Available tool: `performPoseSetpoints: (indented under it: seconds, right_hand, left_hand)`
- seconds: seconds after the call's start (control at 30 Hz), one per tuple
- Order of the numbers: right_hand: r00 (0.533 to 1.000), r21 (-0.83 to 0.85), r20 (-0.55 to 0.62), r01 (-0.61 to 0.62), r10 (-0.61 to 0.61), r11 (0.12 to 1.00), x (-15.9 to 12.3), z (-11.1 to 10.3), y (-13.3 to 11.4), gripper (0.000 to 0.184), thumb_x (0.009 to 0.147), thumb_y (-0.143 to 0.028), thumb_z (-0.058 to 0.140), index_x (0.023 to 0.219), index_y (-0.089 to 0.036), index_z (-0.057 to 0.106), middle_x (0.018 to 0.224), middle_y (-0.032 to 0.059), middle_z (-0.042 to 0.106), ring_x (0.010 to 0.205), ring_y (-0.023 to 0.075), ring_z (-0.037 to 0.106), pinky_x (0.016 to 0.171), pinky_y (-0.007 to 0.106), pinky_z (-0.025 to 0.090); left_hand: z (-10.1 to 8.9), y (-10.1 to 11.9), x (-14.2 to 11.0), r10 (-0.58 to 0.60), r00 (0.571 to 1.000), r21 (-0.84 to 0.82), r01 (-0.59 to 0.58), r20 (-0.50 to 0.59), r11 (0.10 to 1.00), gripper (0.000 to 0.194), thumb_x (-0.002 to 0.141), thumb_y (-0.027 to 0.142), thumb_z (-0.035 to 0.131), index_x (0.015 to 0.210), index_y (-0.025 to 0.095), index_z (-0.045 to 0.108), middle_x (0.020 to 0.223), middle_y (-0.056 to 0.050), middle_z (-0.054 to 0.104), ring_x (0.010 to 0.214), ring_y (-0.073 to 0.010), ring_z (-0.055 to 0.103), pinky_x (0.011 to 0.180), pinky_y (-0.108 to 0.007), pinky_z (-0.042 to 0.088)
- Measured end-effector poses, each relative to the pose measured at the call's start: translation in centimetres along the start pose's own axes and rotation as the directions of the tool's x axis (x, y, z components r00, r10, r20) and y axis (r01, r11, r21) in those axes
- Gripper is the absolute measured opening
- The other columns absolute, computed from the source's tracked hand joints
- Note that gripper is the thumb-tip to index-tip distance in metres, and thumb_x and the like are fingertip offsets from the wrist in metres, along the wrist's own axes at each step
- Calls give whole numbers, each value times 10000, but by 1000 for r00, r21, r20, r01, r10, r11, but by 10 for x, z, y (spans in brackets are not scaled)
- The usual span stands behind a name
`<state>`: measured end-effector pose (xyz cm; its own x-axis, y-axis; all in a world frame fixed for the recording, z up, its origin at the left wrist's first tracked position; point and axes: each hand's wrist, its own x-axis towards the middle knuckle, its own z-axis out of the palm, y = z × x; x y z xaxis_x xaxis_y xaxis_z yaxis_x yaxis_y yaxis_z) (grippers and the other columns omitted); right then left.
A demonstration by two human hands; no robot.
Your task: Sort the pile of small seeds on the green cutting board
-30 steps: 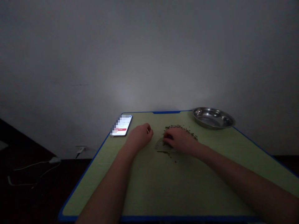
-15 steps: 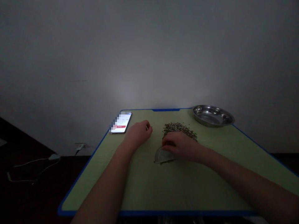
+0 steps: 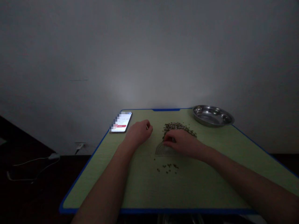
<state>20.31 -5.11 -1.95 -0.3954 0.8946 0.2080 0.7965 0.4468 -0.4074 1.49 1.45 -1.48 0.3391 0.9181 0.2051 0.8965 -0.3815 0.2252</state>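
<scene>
While left fingers (image 3: 149,132) together, right fingers (image 3: 170,144) tight on one protractor (image 3: 160,150), one bowl (image 3: 212,117) nearby.

Table (image 3: 144,189), one, green, blue-edged. Protractor (image 3: 160,150), clear, lay flat; right hand (image 3: 181,140) had curled fingers at its upper edge. Around it, by the clock: dark grains (image 3: 176,125), heaped, at one, partly behind that hand; steel bowl (image 3: 211,117), shallow, at two; loose grains (image 3: 169,166), scattered, at five; left hand (image 3: 139,130), fingers curled in, at ten; phone (image 3: 123,122), screen lit, also at ten, farther out, partly pixelated.
</scene>
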Motion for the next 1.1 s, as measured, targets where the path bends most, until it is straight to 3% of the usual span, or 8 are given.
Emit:
performPoseSetpoints:
  seconds: [0.17,0.5,0.8,1.1]
  right_hand:
    - [999,-19,2,32,-32,999,7,8,-6,74,792,-238,620,772,-182,664,739,25,659,658,137,553,608,247,394]
    - [964,86,107,234,-243,968,5,12,-18,89,799,-219,611,822,-177,686,731,9,651,662,129,557,635,237,404]
    - [933,204,205,254,-295,945,-15,8,-19,114,803,-193,618,875,-178,705,835,33,664,758,133,583,705,233,428]
    - [948,226,185,214,-258,950,-31,8,-15,118,808,-214,623,879,-173,708,794,32,644,720,121,568,675,225,426]
  left_hand:
    - [0,-1,0,4,1000,11,-4,-4,1000,245,830,345,411,851,202,609,802,-60,666,709,-177,588,618,-285,391]
    - [1,-1,0,14,1000,21,-14,-14,1000,254,833,350,407,865,209,616,816,-58,670,719,-179,590,622,-281,389]
    - [0,2,-1,18,1000,23,-17,-5,1000,257,833,365,413,851,202,611,794,-54,668,692,-170,588,594,-271,370]
    - [2,2,0,37,999,33,-37,-11,999,257,830,368,408,838,207,609,790,-52,672,695,-172,590,585,-269,361]
